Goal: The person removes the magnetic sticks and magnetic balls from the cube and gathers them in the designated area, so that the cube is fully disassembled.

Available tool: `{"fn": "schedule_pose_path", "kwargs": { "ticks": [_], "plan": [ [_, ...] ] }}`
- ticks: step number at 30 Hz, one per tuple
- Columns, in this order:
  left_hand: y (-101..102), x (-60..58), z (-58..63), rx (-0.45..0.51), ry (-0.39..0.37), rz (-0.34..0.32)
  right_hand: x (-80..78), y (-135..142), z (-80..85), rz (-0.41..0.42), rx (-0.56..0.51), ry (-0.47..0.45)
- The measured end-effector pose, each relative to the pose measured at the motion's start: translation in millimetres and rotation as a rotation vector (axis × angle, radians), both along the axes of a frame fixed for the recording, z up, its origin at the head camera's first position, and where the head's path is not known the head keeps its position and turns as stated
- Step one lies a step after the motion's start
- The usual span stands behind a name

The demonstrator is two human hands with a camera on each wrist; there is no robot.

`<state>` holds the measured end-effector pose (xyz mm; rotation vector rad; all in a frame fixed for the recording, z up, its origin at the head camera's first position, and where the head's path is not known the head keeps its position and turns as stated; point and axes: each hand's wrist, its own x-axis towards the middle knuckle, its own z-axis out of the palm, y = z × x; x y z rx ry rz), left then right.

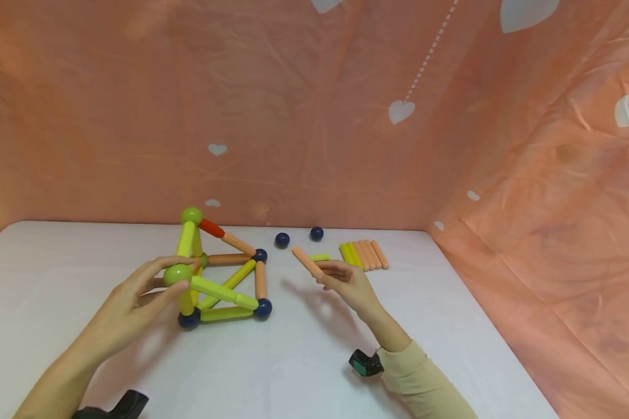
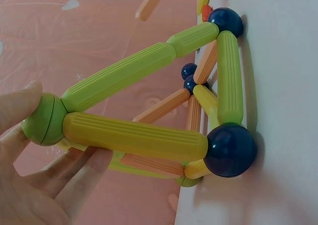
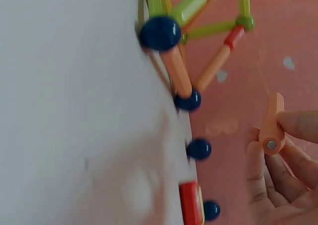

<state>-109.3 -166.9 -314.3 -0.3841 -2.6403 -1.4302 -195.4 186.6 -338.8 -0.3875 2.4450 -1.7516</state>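
Note:
A frame of magnetic rods and balls stands on the left of the table. My left hand holds its raised near green ball, with the thumb against the ball in the left wrist view. From that ball a yellow rod drops to a navy ball on the table, and a green rod slopes to another navy ball. To the right of the frame, my right hand pinches an orange rod above the table. A round metal tip shows at its end in the right wrist view.
Two loose navy balls lie near the table's back edge. Behind my right hand is a row of yellow-green and orange rods. A red piece sits beside one loose ball. Pink cloth hangs behind the white table.

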Motion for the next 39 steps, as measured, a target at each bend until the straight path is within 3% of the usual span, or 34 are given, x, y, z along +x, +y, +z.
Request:
{"fn": "schedule_pose_path", "kwargs": {
  "ticks": [11, 20, 31, 39],
  "plan": [
    [-5, -0.3, -2.7, -0.012, -0.019, 0.011, -18.7, 39, -6.1, -0.249, 0.042, -0.035],
    [-4, 0.8, -2.4, -0.006, -0.001, 0.006, -32.8, 65, -10.1, -0.366, 0.041, -0.064],
    [-2, 0.7, -1.2, -0.004, 0.029, 0.009, -48.4, 93, -9.8, -0.591, 0.131, -0.050],
    [0, 1.1, 0.1, -0.004, -0.031, 0.002, -58.6, 112, -16.7, -0.675, 0.206, -0.125]
  ]
}}
